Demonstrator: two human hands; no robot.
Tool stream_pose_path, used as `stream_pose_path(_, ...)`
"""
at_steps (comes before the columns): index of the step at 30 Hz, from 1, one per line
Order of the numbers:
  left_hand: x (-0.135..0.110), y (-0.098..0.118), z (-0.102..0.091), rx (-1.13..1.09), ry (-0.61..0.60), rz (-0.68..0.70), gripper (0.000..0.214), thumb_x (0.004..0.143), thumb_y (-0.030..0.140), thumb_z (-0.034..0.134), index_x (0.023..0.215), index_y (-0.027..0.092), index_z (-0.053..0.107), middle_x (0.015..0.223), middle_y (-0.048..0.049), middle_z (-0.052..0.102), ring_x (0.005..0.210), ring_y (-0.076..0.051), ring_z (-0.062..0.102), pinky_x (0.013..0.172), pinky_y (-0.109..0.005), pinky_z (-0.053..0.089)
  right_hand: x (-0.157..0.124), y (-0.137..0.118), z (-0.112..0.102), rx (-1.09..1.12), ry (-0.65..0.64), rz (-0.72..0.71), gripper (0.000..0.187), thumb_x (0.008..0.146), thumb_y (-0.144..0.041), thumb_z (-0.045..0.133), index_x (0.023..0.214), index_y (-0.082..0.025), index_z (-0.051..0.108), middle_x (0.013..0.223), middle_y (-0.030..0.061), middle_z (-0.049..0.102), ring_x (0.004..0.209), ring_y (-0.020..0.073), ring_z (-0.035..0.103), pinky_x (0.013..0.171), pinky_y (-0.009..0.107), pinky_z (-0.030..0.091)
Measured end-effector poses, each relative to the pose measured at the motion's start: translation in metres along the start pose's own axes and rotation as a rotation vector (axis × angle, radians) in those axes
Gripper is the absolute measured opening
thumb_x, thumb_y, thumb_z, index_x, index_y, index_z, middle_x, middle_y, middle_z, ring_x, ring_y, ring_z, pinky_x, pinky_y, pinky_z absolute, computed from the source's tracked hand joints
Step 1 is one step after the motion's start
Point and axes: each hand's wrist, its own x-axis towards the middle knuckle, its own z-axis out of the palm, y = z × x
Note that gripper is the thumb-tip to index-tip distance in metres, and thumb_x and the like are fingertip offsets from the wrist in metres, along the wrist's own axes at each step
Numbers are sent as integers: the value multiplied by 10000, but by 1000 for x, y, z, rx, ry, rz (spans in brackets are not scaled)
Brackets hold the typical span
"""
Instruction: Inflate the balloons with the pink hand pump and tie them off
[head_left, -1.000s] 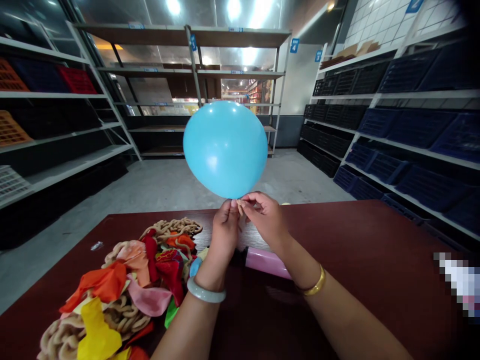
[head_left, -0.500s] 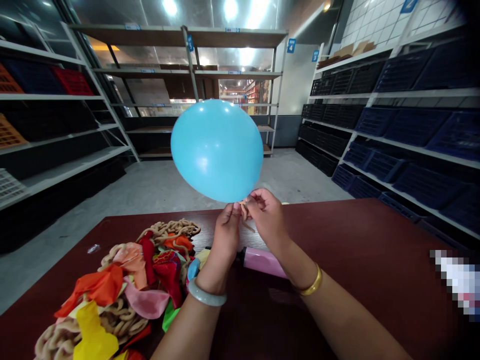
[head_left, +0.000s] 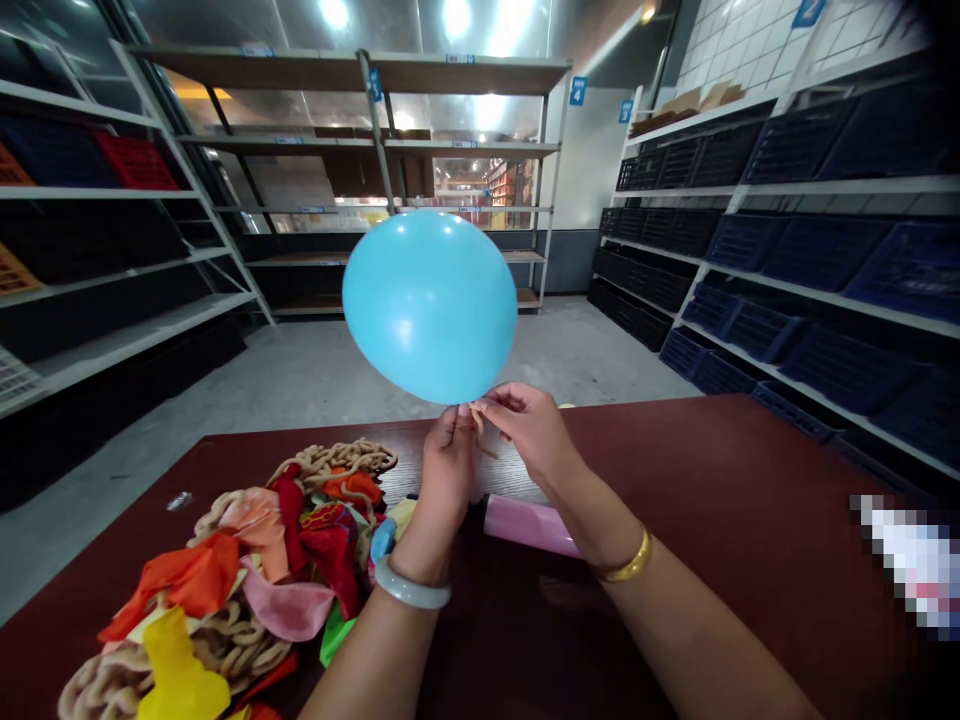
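Observation:
An inflated light-blue balloon [head_left: 430, 305] is held up over the dark red table [head_left: 750, 530]. My left hand [head_left: 448, 468] pinches the balloon's neck from below, fingers closed. My right hand [head_left: 529, 430] is closed too, pinching a thin tan rubber band [head_left: 484, 440] right at the neck, touching the left fingertips. A pink hand pump [head_left: 529, 525] lies on the table just under my wrists, partly hidden by them.
A heap of limp coloured balloons [head_left: 225, 590] mixed with tan rubber bands [head_left: 337, 462] lies at the table's left. Metal shelving with dark crates lines both sides and the back of the room. A blurred patch sits at the right edge.
The balloon swung slightly left and tilted, then settled a little lower. My right fingers have shifted around the neck with the band. The camera view drifted slightly.

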Motion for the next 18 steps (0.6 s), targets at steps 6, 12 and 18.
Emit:
stream_pose_path(6, 3, -10, 5, -301, -33, -160, 279, 847, 430, 621, 865, 155, 664, 828, -41, 642, 799, -166, 568, 826, -295, 434, 1, 0, 1, 84, 93, -29, 164, 787, -336, 654, 769, -187, 587, 676, -29, 613, 523, 91, 507, 450, 206, 368)
stream_pose_path(12, 2, -4, 8, -184, -224, -162, 388, 855, 481, 584, 622, 176, 531, 655, -7, 523, 683, -147, 473, 717, -272, 385, 4, 0, -6, -48, 130, -134, 154, 881, -346, 547, 813, -208, 532, 597, -51, 559, 475, 108, 520, 491, 236, 420)
stream_pose_path(18, -1, 3, 10, -110, -384, -148, 408, 859, 496, 560, 594, 190, 502, 637, -18, 491, 674, -167, 455, 706, -293, 370, 13, 1, -25, -226, 290, -259, 166, 890, -331, 537, 795, -198, 561, 693, -18, 572, 613, 119, 534, 602, 238, 439)
